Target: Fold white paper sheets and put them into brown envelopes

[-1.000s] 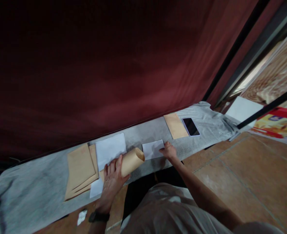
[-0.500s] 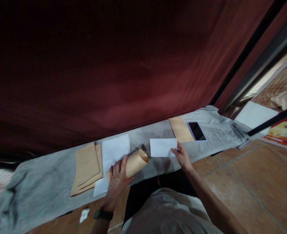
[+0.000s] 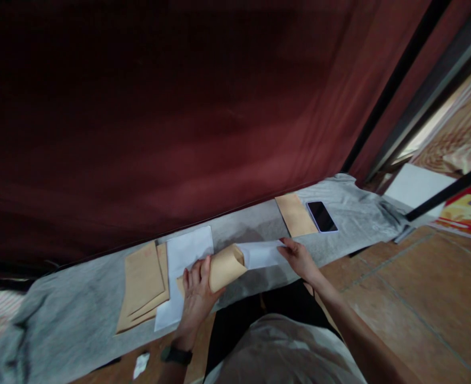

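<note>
My left hand [image 3: 199, 290] is wrapped round a brown paper envelope [image 3: 228, 265], whose mouth bulges open toward the right. Between the fingertips of my right hand [image 3: 298, 257] is the right end of a folded white paper [image 3: 262, 254]. The paper's left end meets the envelope's mouth; how far it reaches inside is hidden. White sheets [image 3: 189, 246] lie flat beneath and behind my left hand. Left of them rest several brown envelopes [image 3: 144, 277], overlapping one another.
A single brown envelope [image 3: 296, 215] and a phone [image 3: 322, 216] lie to the right on the grey cloth [image 3: 75, 306]. A dark red panel [image 3: 203, 133] rises along the cloth's far edge. A white scrap [image 3: 140, 365] is on the tiled floor [image 3: 415, 288].
My right hand has brought the white paper left to the envelope's mouth; earlier they were apart. The paper now looks tilted and bent. My left hand still holds the envelope.
</note>
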Available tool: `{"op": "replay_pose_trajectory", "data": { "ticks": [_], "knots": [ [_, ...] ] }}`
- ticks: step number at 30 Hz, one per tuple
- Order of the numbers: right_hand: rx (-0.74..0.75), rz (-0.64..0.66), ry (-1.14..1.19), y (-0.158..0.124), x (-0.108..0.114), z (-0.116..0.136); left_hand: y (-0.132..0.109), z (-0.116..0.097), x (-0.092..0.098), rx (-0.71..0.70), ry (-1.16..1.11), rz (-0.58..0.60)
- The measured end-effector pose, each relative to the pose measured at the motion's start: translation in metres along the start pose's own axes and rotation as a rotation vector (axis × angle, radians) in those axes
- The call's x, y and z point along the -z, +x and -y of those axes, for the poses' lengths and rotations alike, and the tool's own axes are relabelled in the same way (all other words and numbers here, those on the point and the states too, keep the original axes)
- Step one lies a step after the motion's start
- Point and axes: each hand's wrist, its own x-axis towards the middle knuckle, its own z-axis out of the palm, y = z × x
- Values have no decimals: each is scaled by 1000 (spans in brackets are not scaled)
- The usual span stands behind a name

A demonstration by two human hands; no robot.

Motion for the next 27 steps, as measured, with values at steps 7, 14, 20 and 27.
{"op": "replay_pose_trajectory", "data": {
  "ticks": [7,14,20,27],
  "knots": [
    [0,-2,-34,4,1,10,13,-14,7,-82,14,-16],
    [62,-83,-86,-1,-22,25,37,-36,1,-152,-36,-43],
    [118,-110,-102,-3,-25,30,42,-49,1,-219,-98,-26],
    [51,-69,-40,-4,-27,29,36,-67,-1,-167,-225,69]
  ]
}}
